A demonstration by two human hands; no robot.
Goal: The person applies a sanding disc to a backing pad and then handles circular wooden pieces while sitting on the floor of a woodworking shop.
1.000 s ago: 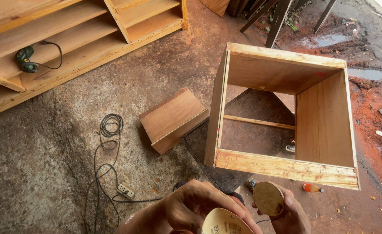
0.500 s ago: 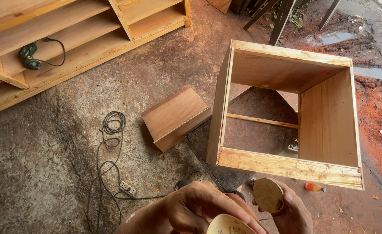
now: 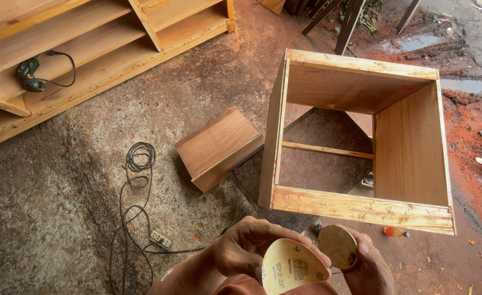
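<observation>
The left hand (image 3: pixel 246 248) is pinching a curled sandpaper disc (image 3: pixel 290 267) — the right hand (image 3: pixel 369 267), at three o'clock, is gripping a round sanding pad (image 3: pixel 337 246).

- An open wooden box frame (image 3: pixel 361 142) stands on the concrete floor (image 3: pixel 49 207).
- A small wooden block (image 3: pixel 219 147) lies just beside it.
- A black cable (image 3: pixel 134 186) with a power strip (image 3: pixel 160 238).
- A green power tool (image 3: pixel 28 75) rests on wooden shelving (image 3: pixel 99 38).
</observation>
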